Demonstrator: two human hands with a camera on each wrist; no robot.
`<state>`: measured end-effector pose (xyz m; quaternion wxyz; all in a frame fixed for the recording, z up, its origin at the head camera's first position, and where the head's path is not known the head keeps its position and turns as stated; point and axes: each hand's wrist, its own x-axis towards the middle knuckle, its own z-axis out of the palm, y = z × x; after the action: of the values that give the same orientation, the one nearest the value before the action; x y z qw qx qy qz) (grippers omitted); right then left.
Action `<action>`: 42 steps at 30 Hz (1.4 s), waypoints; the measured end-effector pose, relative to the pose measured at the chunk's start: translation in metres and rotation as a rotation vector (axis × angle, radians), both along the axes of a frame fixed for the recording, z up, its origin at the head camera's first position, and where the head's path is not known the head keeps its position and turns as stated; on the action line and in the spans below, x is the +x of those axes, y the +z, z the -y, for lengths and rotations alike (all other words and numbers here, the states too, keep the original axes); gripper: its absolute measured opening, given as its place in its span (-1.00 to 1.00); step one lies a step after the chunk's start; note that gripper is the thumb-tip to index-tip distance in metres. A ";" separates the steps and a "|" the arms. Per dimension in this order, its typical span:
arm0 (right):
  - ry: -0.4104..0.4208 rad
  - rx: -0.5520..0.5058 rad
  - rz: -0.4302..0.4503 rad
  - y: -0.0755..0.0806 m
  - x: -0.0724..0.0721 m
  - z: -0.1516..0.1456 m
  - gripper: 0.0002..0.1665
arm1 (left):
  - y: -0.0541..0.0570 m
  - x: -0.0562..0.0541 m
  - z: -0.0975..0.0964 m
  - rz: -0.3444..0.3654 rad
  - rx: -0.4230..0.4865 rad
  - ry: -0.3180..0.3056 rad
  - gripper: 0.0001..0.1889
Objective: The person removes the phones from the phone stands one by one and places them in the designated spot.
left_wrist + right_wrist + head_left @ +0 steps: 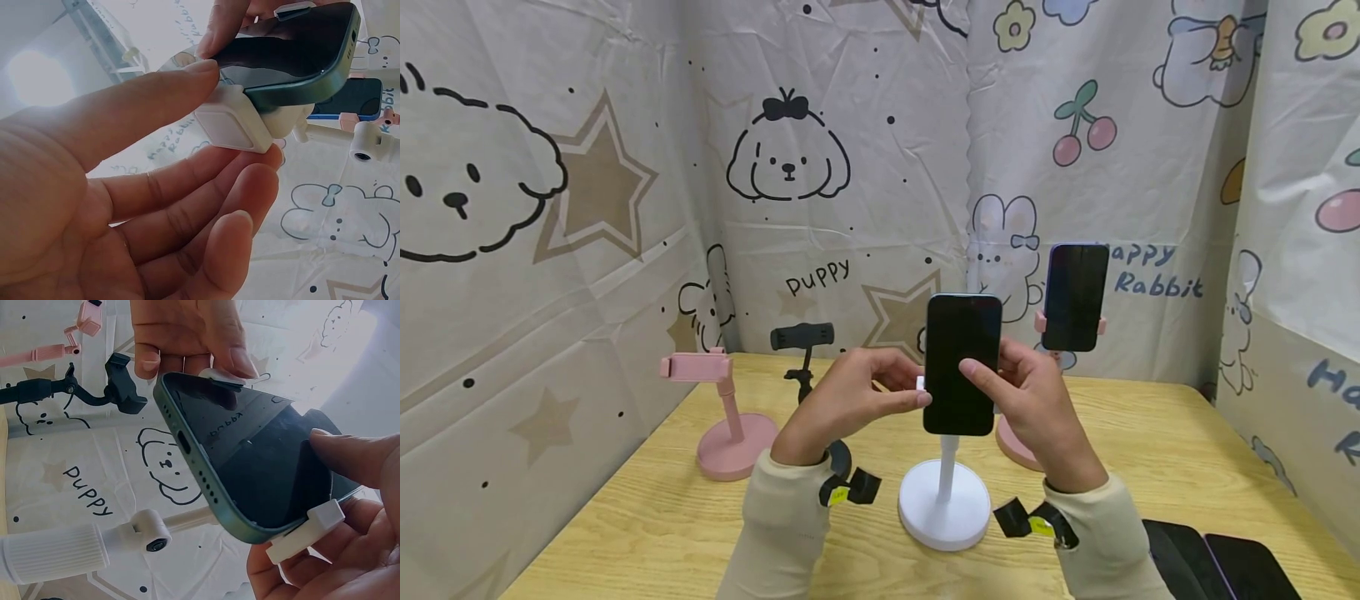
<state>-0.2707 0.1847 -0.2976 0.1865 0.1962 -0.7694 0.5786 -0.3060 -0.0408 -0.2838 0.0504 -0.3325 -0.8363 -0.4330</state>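
A smartphone with a dark screen and green edge stands upright in the clamp of a white phone stand. My left hand pinches the white clamp arm at the phone's left edge, thumb in front and fingers behind. From the other side my right hand grips the phone, thumb pressed flat on the screen. Its other fingers go behind the phone and the second clamp arm, partly hidden there.
A pink stand and a black stand are at the left. Behind on the right, another pink stand bears a phone. Dark phones lie at the front right of the wooden table. Printed cloth hangs around.
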 end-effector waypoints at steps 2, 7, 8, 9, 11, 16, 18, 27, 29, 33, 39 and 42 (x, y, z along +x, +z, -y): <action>0.001 -0.002 0.001 0.000 0.000 0.000 -0.55 | 0.000 0.000 0.000 0.003 0.000 0.003 -0.74; 0.004 -0.003 -0.003 -0.001 0.000 0.000 -0.56 | 0.001 0.001 0.000 0.006 -0.002 0.011 -0.71; 0.005 -0.003 -0.004 -0.001 -0.001 0.000 -0.56 | 0.001 0.001 0.000 0.006 -0.002 0.012 -0.71; 0.005 -0.004 -0.004 -0.001 -0.001 0.000 -0.56 | 0.001 0.002 0.000 0.006 -0.003 0.013 -0.71; 0.004 -0.005 -0.006 -0.001 -0.001 0.000 -0.55 | 0.001 0.002 0.000 0.003 -0.006 0.017 -0.71; -0.006 0.005 -0.010 -0.002 -0.001 -0.001 -0.56 | -0.001 0.002 -0.002 -0.009 -0.009 0.028 -0.72; -0.007 0.012 -0.014 -0.002 -0.001 -0.001 -0.56 | -0.001 0.002 -0.002 -0.006 -0.006 0.030 -0.73; 0.003 0.031 -0.035 -0.002 -0.001 -0.002 -0.57 | -0.001 -0.002 -0.004 0.006 0.015 -0.018 -0.76; 0.005 0.035 -0.037 -0.001 -0.001 -0.002 -0.56 | -0.002 -0.003 -0.004 0.004 0.027 -0.037 -0.76; 0.013 0.045 -0.045 -0.002 0.000 -0.003 -0.56 | -0.004 -0.005 -0.005 0.009 0.052 -0.060 -0.75; 0.002 0.085 -0.053 -0.002 0.000 -0.005 -0.59 | -0.006 -0.007 -0.005 0.015 0.081 -0.085 -0.78; -0.005 0.100 -0.054 -0.001 0.000 -0.006 -0.60 | -0.006 -0.008 -0.004 0.024 0.091 -0.100 -0.77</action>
<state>-0.2708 0.1905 -0.2988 0.1984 0.2190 -0.7925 0.5335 -0.3135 -0.0369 -0.2901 0.0339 -0.3660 -0.7988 -0.4763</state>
